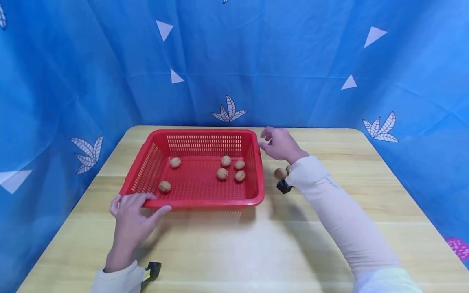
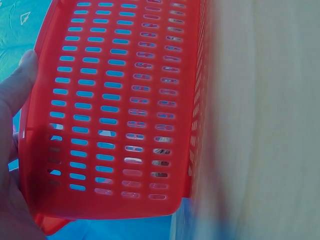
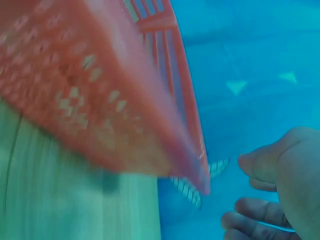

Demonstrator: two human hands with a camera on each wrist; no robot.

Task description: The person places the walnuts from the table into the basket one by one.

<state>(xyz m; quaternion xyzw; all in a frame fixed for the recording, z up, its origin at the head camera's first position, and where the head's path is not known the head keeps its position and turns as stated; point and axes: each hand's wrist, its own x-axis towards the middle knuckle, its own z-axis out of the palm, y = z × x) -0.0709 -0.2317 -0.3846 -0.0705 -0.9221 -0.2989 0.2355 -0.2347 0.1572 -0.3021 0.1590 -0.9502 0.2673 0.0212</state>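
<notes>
A red plastic basket with slotted walls stands on the table, several walnuts spread over its floor. At its front left corner my left hand grips the rim, fingers over the edge and thumb along the front; the left wrist view shows the thumb at the rim. Just off the back right corner is my right hand, fingers loosely bent, holding nothing. The right wrist view shows a gap between those fingers and the basket. Outside the basket, brown walnuts lie partly hidden by the right wrist.
The light wooden table ends at a blue patterned curtain at the back and both sides. A black wrist camera hangs under the right wrist, and another sits beside the left cuff.
</notes>
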